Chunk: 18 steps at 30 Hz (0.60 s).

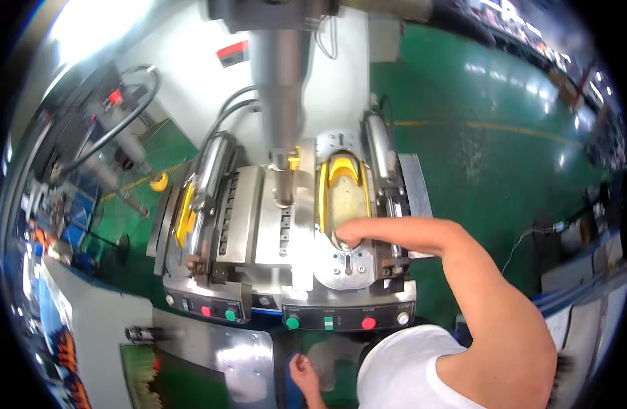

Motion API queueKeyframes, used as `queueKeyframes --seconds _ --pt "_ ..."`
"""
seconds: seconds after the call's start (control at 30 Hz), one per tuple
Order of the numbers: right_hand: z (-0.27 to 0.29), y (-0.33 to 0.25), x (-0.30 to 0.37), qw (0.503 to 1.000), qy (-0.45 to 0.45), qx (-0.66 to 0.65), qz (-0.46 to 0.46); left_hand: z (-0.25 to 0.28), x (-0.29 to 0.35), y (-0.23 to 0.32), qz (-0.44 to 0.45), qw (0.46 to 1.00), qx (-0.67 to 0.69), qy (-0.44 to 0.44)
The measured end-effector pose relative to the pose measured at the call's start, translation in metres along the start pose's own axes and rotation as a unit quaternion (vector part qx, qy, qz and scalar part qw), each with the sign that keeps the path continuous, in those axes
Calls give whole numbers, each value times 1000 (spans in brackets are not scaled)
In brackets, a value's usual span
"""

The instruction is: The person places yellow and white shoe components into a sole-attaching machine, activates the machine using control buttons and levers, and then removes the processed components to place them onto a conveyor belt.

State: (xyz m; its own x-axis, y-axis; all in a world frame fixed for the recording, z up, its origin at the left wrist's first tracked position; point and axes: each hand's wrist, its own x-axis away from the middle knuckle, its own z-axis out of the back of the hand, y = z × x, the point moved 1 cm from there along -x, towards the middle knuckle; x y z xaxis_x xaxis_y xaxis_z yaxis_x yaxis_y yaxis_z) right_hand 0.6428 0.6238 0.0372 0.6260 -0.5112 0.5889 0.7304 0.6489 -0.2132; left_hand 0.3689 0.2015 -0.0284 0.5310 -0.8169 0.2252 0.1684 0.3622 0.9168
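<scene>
Workpiece (346, 198) extends beyond the right grip (350, 233) at its near end.

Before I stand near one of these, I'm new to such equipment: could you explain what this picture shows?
No robot here: a person works barehanded, and the single view looks down from a camera on their head. Ahead is a metal machine, with red and green buttons along its front. A thick metal column hangs over the middle. Right of it lies a long yellow-sided holder with a pale piece inside. The right hand reaches into its near end; the fingertips' grip is unclear. The left hand is low, fingers curled, with nothing visibly held.
</scene>
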Motion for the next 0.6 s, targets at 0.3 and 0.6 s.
queueKeyframes --seconds 0.3,0.6 --pt "10 -7 -8 997 3 17 69 8 -4 -17 -193 942 -77 263" --pt "17 7 -11 972 -162 103 132 -54 3 59 -26 968 82 234"
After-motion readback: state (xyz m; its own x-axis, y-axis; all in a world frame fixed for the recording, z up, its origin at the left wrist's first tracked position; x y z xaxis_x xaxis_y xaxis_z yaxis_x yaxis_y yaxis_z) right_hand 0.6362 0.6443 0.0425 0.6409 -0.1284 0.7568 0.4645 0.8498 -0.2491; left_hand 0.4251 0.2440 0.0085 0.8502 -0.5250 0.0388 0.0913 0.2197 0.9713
